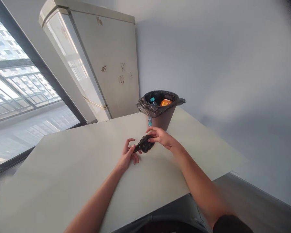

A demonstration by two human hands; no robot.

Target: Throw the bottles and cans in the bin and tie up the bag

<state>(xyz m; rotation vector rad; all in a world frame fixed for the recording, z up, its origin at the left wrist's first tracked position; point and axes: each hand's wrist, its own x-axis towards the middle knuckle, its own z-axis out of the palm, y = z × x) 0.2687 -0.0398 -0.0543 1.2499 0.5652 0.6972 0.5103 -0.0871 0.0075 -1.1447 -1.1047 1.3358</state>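
head view: both hands (130, 154) (163, 138) pinch the bunched black bag (145, 144) at mid-frame, just below the bin (161, 121); thin film could tear if they pull apart; a forearm swing could tip the bin.

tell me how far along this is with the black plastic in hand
Looks done: the bin is lined, the liner draped over its rim, with a teal-capped bottle and something orange inside. In hand: crumpled black plastic, between left hand and right hand. Probably left: dealing with that plastic, bunched and outside the bin.
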